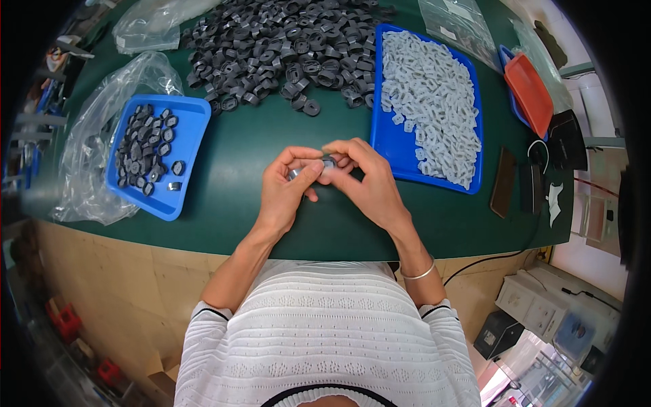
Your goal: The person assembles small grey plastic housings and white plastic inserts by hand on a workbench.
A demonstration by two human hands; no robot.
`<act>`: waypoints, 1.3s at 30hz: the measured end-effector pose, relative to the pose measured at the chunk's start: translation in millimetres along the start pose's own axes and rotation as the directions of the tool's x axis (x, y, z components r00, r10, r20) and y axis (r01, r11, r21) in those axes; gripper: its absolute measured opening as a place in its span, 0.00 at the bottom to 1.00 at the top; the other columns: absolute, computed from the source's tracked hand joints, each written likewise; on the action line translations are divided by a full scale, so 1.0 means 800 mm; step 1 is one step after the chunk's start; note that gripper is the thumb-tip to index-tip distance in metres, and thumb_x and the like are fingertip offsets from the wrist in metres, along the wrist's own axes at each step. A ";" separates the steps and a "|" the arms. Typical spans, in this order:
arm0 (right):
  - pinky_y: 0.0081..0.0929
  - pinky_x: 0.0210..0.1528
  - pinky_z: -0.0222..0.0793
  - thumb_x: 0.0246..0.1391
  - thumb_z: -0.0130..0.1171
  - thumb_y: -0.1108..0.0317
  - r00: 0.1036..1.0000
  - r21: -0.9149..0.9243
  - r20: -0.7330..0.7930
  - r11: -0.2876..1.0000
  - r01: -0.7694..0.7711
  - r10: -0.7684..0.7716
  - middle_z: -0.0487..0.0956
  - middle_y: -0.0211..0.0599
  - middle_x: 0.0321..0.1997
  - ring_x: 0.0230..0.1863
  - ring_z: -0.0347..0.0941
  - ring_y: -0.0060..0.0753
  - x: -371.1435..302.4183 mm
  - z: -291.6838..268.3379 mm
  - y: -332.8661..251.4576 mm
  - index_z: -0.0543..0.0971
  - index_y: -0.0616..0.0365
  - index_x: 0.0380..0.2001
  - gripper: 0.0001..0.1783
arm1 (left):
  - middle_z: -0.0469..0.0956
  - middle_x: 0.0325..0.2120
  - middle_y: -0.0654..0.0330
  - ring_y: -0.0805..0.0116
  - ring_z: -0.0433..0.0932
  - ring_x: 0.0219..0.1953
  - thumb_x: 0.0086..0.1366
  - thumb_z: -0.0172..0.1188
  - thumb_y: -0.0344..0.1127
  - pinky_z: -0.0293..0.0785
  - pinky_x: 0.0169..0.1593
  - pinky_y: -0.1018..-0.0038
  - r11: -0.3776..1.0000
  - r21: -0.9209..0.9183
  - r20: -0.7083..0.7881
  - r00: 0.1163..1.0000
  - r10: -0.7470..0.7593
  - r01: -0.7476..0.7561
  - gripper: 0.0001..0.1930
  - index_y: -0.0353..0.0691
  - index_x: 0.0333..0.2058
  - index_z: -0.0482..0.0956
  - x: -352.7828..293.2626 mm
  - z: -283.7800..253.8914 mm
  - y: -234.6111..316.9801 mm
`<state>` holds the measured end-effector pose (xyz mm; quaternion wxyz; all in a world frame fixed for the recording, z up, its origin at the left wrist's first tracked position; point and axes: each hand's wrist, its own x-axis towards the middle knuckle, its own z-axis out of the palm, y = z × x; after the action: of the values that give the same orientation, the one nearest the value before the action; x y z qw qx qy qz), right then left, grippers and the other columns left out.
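Note:
My left hand (286, 186) and my right hand (369, 178) meet above the green table, fingers closed. Pinched between their fingertips is a small dark grey plastic part (329, 161) with something pale against it; the fingers cover most of it. A second small shiny grey piece (293, 174) shows among the curled fingers of my left hand. Beyond my hands lies a heap of dark grey ring-shaped plastic parts (291, 51). To the right, a blue tray (390, 146) bears many small whitish plastic pieces (430, 95).
At the left, a smaller blue tray (193, 115) contains dark parts (142, 146), beside a clear plastic bag (85, 149). More clear bags lie at the back. A red tray (529, 91), a brown flat object (503, 183) and a black box (531, 186) occupy the right side.

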<state>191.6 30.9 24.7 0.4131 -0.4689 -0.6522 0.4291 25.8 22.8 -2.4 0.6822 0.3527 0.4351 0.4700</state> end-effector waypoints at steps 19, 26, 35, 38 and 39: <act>0.18 0.29 0.72 0.44 0.68 0.74 0.957 -0.062 0.289 0.997 0.037 -0.017 0.79 0.34 0.29 0.28 0.77 0.24 -0.027 -0.025 0.008 0.80 0.59 0.41 0.17 | 0.72 0.24 0.71 0.86 0.65 0.20 0.60 0.62 0.29 0.57 0.18 0.86 0.856 0.483 0.413 0.815 -0.407 0.182 0.14 0.38 0.45 0.74 0.017 -0.009 0.070; 0.27 0.27 0.69 0.44 0.68 0.74 0.969 -0.094 0.205 0.983 0.160 -0.138 0.77 0.38 0.25 0.24 0.73 0.32 -0.038 -0.013 0.015 0.78 0.58 0.42 0.19 | 0.73 0.26 0.68 0.78 0.70 0.28 0.58 0.61 0.26 0.68 0.34 0.79 0.772 0.609 0.461 0.873 -0.158 -0.181 0.12 0.36 0.42 0.75 0.007 -0.002 0.061; 0.20 0.30 0.73 0.43 0.69 0.73 0.968 -0.052 0.244 0.996 0.069 -0.054 0.79 0.34 0.27 0.27 0.77 0.26 -0.033 -0.009 0.016 0.80 0.60 0.40 0.17 | 0.76 0.25 0.61 0.74 0.73 0.28 0.57 0.59 0.23 0.69 0.33 0.76 0.812 0.559 0.480 0.864 -0.150 -0.170 0.14 0.36 0.43 0.74 0.006 -0.013 0.054; 0.20 0.30 0.73 0.44 0.69 0.73 0.969 -0.086 0.236 0.992 0.097 -0.075 0.79 0.35 0.27 0.27 0.78 0.26 -0.036 -0.009 0.017 0.80 0.60 0.40 0.17 | 0.76 0.27 0.60 0.72 0.75 0.31 0.57 0.59 0.23 0.69 0.35 0.75 0.682 0.707 0.449 0.863 -0.232 -0.185 0.14 0.36 0.44 0.73 0.001 0.001 0.074; 0.20 0.30 0.73 0.44 0.69 0.73 0.970 -0.106 0.227 0.988 0.110 -0.083 0.80 0.35 0.27 0.27 0.78 0.27 -0.037 -0.008 0.017 0.80 0.59 0.40 0.17 | 0.76 0.27 0.60 0.72 0.75 0.31 0.57 0.59 0.23 0.69 0.35 0.75 0.683 0.707 0.451 0.861 -0.235 -0.184 0.14 0.36 0.44 0.73 0.000 0.005 0.079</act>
<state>208.0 6.0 9.6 0.3298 -0.4093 -0.7404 0.4189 8.2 42.3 54.9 0.5807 0.6986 0.3950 0.1372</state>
